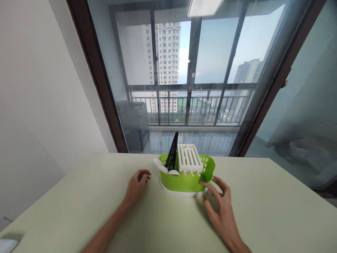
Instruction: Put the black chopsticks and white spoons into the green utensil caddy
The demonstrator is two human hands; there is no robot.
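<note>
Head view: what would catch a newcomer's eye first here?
A bright green basket sits mid-table on a white tray, holding black chopsticks, white spoons and a white slotted rack. The right hand touches the basket's near right corner, while the left hand rests loosely curled on the pale table just left of it. Behind, a big window shows tall buildings.

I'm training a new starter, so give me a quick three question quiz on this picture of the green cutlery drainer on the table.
1. True or false: the right hand touches the green drainer.
2. Which hand rests curled on the table, apart from the drainer?
3. What stands upright in the drainer's left part: A) black chopsticks, B) forks, C) a bottle?

Key: 1. True, its fingertips meet the right front edge. 2. The left hand. 3. A, with white spoons beside them and a white rack to the right.
</note>
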